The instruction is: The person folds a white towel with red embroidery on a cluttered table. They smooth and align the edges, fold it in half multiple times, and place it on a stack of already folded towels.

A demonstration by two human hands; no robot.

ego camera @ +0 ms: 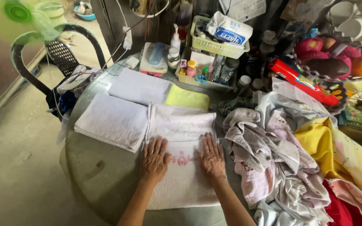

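Item: your left hand point(154, 159) and right hand point(211, 157), both released and flat, palms pressing the white towel point(184, 184) at lower centre of the frame, crumpled laundry pile point(273, 159) just right.

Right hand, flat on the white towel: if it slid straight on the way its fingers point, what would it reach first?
The right hand points away from the person. It would likely meet the folded white towel first, then the yellow-green cloth.
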